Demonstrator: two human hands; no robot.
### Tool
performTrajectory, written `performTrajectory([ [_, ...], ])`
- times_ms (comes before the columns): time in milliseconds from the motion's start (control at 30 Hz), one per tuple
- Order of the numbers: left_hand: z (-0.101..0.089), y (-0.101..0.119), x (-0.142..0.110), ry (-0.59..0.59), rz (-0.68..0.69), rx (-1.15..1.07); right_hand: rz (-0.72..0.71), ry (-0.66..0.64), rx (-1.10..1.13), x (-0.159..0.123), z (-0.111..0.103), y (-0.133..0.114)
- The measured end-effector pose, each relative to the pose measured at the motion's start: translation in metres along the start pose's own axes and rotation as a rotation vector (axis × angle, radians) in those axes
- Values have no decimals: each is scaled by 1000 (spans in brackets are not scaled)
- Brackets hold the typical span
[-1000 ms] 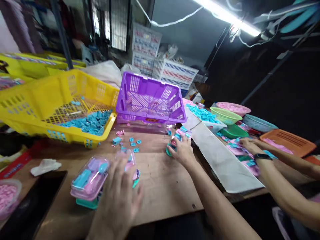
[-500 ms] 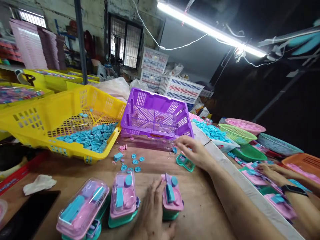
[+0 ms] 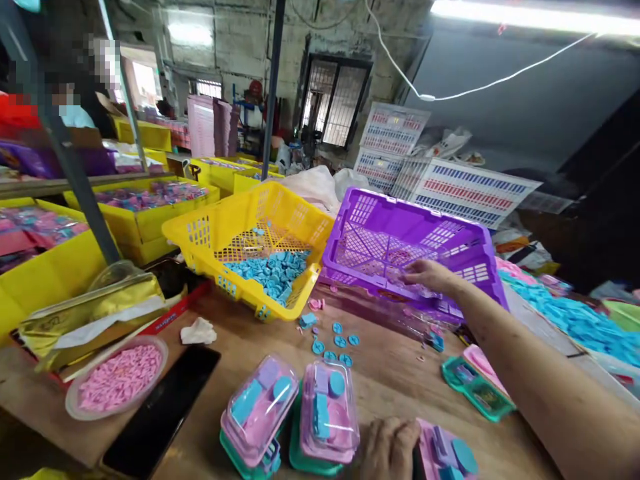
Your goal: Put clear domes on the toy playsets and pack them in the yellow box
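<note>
Low in the view, my left hand curls its fingers against the left side of an uncovered pink toy lunch box with purple and blue pieces on top; its thumb is hidden. My right hand reaches over the front of the purple basket, fingers stretched left above clear plastic covers. Whether the fingertips touch a cover cannot be made out. Left of my left hand stand two toy lunch boxes with clear lids, one upright and one tilted. A green tray lies beneath my right forearm.
A yellow basket holds blue pieces. Small blue wheels lie on the wooden table. At left are a black phone, a bowl of pink bits and a white tissue. Blue parts are heaped at right.
The view has swung left. My right hand has moved from above the green tray forward into the purple basket. My left hand stays beside the uncovered lunch box.
</note>
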State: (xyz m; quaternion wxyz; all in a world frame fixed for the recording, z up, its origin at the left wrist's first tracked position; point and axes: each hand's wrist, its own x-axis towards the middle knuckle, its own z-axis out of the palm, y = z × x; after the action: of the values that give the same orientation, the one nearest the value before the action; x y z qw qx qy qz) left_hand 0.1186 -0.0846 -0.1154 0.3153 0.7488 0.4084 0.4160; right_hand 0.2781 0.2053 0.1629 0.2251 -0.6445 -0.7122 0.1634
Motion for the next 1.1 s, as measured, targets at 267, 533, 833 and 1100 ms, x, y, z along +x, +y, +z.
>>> performTrajectory([
  [267, -62, 39, -3, -154, 50, -197, 126, 13, 406, -141, -66, -20],
  [533, -75, 48, 1, -196, 104, -224, 109, -385, 417, -272, 15, -48],
  [833, -76, 46, 3, -183, 97, -187, -74, 1, -13, -318, 52, -34],
  [1100, -71, 42, 5, -160, 139, -211, -342, 188, -323, -337, 74, -33],
])
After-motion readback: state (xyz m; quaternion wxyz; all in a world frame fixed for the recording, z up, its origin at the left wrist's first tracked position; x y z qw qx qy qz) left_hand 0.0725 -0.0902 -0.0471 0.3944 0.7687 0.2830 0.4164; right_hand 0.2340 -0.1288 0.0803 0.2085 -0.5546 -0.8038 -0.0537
